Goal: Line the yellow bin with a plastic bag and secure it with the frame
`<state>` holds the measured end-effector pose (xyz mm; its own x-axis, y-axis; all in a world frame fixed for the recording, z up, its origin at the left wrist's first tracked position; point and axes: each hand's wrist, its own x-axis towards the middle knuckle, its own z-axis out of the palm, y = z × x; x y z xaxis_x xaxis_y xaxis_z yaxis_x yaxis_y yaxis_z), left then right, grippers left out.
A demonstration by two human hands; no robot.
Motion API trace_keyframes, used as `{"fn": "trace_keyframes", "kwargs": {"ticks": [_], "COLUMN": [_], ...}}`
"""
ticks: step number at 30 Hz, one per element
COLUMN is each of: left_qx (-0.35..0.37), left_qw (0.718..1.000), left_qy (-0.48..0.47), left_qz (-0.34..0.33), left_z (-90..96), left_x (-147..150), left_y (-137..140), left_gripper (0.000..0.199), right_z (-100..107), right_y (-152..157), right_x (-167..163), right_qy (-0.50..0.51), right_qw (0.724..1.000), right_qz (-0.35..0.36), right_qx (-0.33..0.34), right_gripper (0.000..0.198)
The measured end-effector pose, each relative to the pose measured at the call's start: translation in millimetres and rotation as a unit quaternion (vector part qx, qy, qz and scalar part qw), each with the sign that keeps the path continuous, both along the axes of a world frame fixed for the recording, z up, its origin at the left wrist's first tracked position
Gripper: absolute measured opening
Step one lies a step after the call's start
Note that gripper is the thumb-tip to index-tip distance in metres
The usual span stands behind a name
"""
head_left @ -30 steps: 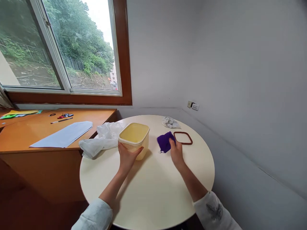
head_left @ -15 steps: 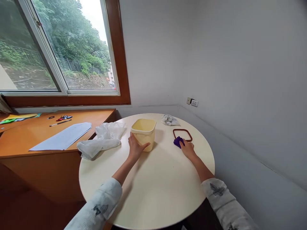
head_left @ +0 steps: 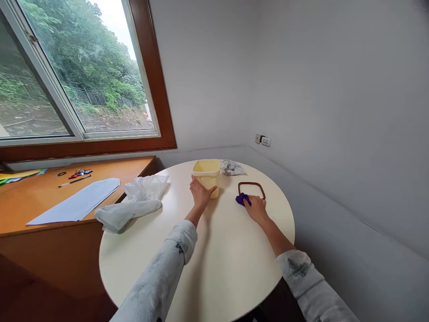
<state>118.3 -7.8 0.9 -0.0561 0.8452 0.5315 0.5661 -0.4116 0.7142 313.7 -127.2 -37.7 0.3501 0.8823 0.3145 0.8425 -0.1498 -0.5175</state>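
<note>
My left hand (head_left: 201, 193) grips the near side of a pale yellow plastic container (head_left: 212, 180), thumb on the right and fingers round the left. The container is upright with its top uncovered, near the far side of the round table; its inner bottom is out of sight. Bunched under the fingers of my right hand (head_left: 256, 208) is a purple cloth (head_left: 241, 199), pressed on the tabletop. Just beyond that hand lies a reddish-brown square ring (head_left: 252, 183), its near edge partly covered by the cloth and fingers.
A crumpled white plastic bag (head_left: 134, 203) spreads over the left rim of the cream round table (head_left: 221, 268). Behind the container sits a crumpled whitish bundle (head_left: 233, 167). Papers (head_left: 77, 201) and a pen (head_left: 74, 180) lie on the wooden desk (head_left: 110, 167) at left. Walls border the table's back and right.
My left hand has shifted the container away from me and to the right, close to the whitish bundle. My right hand keeps the purple cloth by the ring. The view has turned slightly.
</note>
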Motion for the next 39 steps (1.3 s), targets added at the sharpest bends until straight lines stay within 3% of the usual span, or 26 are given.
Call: {"fn": "trace_keyframes", "kwargs": {"ticks": [6, 13, 20, 25, 27, 30, 35, 39], "left_qx": [-0.026, -0.048, -0.118, -0.209, -0.253, -0.326, -0.445, -0.489], "left_qw": [1.0, 0.997, 0.986, 0.957, 0.934, 0.88, 0.74, 0.649], "left_qy": [0.013, 0.02, -0.037, -0.129, -0.178, -0.267, -0.401, -0.451], "left_qz": [0.002, -0.058, -0.115, -0.158, -0.181, -0.221, -0.306, -0.37], "left_z": [-2.3, 0.6, -18.6, -30.4, -29.9, -24.3, -9.8, 0.8], "left_x": [24.4, 31.1, -5.2, -48.4, -60.0, -67.5, -73.9, -86.4], "left_y": [5.9, 5.4, -11.3, -41.7, -55.3, -72.8, -88.6, -94.0], "left_gripper": [0.103, 0.086, 0.079, 0.039, 0.024, 0.025, 0.044, 0.039], "right_z": [-0.4, 1.0, 4.6, 12.2, 18.7, 29.7, 42.9, 52.5], "right_y": [-0.2, -2.2, -12.8, -34.0, -44.9, -63.0, -89.1, -91.6], "right_x": [-0.1, 1.9, -11.6, -44.1, -61.5, -92.5, -146.7, -173.5], "right_qy": [-0.015, -0.019, -0.017, -0.016, -0.001, 0.05, 0.104, 0.115], "right_qw": [1.0, 1.0, 0.999, 0.996, 0.992, 0.975, 0.921, 0.893], "right_qz": [0.003, 0.017, 0.038, 0.091, 0.118, 0.176, 0.309, 0.364], "right_qx": [-0.002, -0.007, 0.001, 0.014, 0.04, 0.125, 0.213, 0.239], "right_gripper": [0.032, 0.033, 0.031, 0.026, 0.024, 0.02, 0.019, 0.022]}}
